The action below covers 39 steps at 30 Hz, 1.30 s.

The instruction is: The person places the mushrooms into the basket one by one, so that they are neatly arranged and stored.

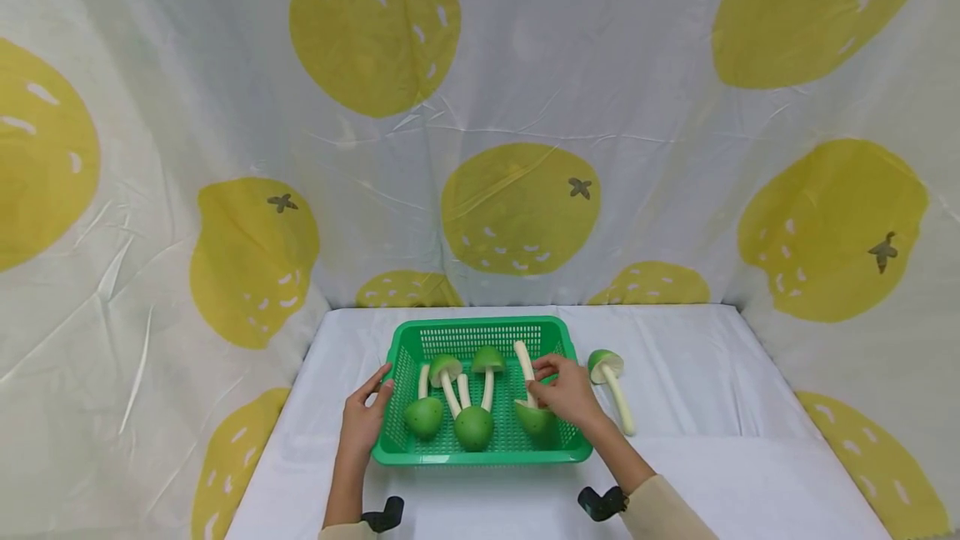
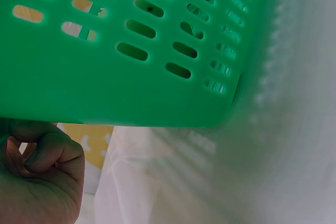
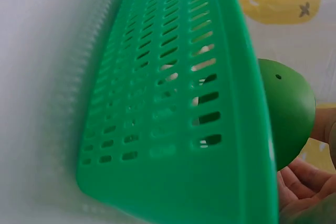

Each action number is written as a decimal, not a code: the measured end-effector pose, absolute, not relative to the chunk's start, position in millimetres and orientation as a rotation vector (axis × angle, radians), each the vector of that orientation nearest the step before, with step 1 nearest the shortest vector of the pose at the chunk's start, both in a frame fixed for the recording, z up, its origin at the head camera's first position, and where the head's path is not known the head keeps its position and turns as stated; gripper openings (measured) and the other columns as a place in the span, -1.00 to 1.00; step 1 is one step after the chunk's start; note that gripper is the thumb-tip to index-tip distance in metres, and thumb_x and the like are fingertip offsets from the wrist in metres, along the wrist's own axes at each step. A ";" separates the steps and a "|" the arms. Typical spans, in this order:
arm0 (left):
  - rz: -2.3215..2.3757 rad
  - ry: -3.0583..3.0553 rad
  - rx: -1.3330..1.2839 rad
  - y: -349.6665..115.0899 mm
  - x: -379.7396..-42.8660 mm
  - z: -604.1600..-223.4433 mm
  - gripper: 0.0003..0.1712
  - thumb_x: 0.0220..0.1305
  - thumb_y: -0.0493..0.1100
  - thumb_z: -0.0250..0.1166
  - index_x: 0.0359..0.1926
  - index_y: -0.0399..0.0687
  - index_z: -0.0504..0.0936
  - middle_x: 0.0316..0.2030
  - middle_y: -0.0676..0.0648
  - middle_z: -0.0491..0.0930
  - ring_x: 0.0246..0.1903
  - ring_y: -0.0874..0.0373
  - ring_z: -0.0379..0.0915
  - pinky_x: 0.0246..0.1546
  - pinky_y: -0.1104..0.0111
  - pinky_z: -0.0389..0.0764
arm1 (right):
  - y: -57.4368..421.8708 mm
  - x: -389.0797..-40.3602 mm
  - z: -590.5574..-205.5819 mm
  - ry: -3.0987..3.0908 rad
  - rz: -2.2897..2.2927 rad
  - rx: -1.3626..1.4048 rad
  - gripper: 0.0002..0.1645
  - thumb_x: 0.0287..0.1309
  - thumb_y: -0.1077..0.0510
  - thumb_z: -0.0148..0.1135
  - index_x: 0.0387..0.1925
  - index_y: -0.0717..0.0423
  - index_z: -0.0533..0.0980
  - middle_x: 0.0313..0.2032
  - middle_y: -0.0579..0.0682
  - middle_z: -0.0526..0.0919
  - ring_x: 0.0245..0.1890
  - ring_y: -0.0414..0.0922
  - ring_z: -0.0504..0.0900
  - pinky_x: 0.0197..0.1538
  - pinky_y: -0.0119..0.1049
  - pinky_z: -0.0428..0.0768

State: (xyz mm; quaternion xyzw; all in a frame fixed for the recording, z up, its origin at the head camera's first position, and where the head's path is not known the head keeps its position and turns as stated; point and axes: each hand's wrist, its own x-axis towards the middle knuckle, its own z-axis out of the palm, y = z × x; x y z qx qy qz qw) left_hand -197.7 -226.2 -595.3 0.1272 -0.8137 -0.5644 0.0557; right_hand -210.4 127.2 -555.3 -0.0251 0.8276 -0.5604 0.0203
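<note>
A green plastic basket (image 1: pixel 480 458) with slotted walls stands on the white-covered table. My left hand (image 1: pixel 363 415) holds its left rim; in the left wrist view the thumb of this hand (image 2: pixel 47 177) is bent against the rim. Over the basket's right part, my right hand (image 1: pixel 566 390) pinches the pale stem of a toy mushroom (image 1: pixel 534 422), cap down and stem up. The right wrist view has this green cap (image 3: pixel 289 114) beyond the rim, fingers partly hidden behind it. Several similar mushrooms, such as one with a dotted cap (image 1: pixel 474 427), lie in the basket's left and middle.
Outside the basket, to its right, another green-capped mushroom (image 1: pixel 621 402) lies on the white cloth (image 1: pixel 720 390). A hanging curtain (image 1: pixel 645 148) printed with yellow lemons encloses the table at the back and both sides.
</note>
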 end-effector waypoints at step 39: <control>-1.758 -2.440 0.397 -228.2 -200.2 -599.6 -0.53 0.51 0.12 0.22 0.37 0.33 0.56 0.02 -0.17 0.56 0.47 -0.12 0.23 0.40 -0.27 0.19 | 99.7 -215.3 -588.1 2.520 -1.491 -0.065 -0.66 0.17 0.26 0.39 -0.03 0.34 0.58 -0.38 0.05 0.72 -0.54 -0.14 0.68 -0.45 -0.24 0.63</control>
